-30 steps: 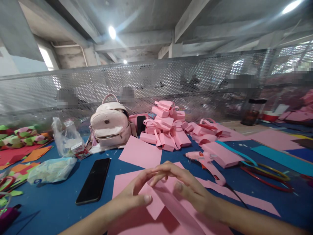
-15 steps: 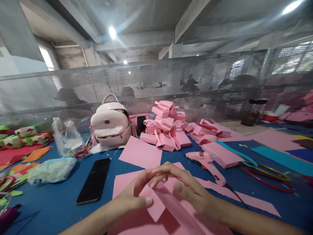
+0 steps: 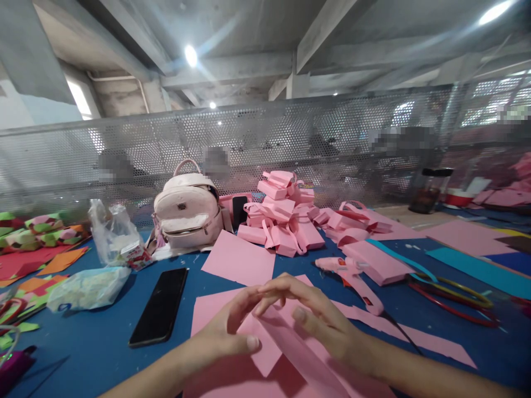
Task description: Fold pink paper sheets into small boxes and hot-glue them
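Between my hands is a piece of folded pink paper point(image 3: 265, 345), its near corner pointing toward me. My left hand point(image 3: 232, 323) grips its left side, the thumb lying on the near face and the fingers behind. From the right, my right hand point(image 3: 319, 315) curves over the top, fingertips meeting those of the left hand and pressing at the fold. Below them lie more flat pink sheets point(image 3: 207, 381). A pink glue gun point(image 3: 352, 279) rests on the table just beyond my right hand.
A black phone point(image 3: 160, 307) lies to the left, near a plastic packet point(image 3: 89, 287). Behind stand a pale backpack point(image 3: 186, 213) and a pile of folded pink paper bags point(image 3: 282, 213). Coloured hoops point(image 3: 456, 298) and a pink paper strip point(image 3: 431, 337) are at right. A perforated metal screen point(image 3: 265, 132) bounds the back.
Almost nothing differs. Both hands keep the same hold on the folded paper, with only a very slight shift of the fingers.
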Available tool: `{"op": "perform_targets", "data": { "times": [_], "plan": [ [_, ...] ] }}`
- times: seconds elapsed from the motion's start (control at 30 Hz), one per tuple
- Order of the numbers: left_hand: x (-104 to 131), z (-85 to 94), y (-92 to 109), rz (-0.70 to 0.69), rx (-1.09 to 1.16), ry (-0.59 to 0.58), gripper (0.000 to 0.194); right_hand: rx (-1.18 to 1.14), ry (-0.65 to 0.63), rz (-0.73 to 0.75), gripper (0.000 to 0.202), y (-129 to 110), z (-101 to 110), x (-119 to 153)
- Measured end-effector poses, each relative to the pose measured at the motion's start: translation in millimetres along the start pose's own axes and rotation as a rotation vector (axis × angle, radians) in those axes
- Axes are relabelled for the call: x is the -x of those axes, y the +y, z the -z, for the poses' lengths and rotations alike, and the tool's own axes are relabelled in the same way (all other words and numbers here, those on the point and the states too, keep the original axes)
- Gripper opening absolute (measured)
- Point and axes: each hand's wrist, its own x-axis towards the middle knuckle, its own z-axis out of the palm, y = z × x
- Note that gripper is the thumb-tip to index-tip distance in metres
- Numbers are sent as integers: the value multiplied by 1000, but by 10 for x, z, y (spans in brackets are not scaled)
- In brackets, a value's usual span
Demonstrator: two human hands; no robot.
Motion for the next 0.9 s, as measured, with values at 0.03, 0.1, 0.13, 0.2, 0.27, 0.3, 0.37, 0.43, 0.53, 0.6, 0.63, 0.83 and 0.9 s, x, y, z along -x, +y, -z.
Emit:
{"op": "perform_targets", "data": {
  "times": [0.03,0.1,0.13,0.2,0.27,0.3,0.37,0.43,0.53,0.6,0.63,0.83,0.9],
  "plan": [
    [-1,10,-13,-8,-6,-10,72,0,-4,1,43,-1,-1,-2],
    [-6,25,-28,-26,-14,-28,72,-7,-9,1,41,4,-2,-3],
    [-9,28,-29,-34,-14,-35,71,-10,-12,-3,39,9,-3,-2],
    [-18,27,-20,-44,-3,-43,71,-12,-13,-8,37,13,-6,0],
    [-23,25,-13,-44,6,-50,71,-5,-15,-12,38,10,-9,-2],
    [-24,26,-15,-44,6,-54,72,5,-13,-15,39,5,-9,-4],
    [-20,37,-32,-42,1,-60,73,26,-5,-14,39,-5,-8,-8],
    [-15,52,-59,-38,-4,-64,74,37,-3,-7,37,-12,-6,-9],
    [-16,62,-84,-47,-12,-64,74,14,-17,-3,34,-8,-5,-3],
    [-22,51,-74,-53,-10,-61,74,6,-22,-15,34,-1,-7,2],
    [-25,41,-61,-52,-7,-58,73,12,-22,-19,35,2,-9,3],
    [-16,1,28,0,25,25,71,74,38,25,37,10,-15,6],
    [-2,25,9,12,34,68,70,69,52,39,35,11,-16,11]
  ]
}}
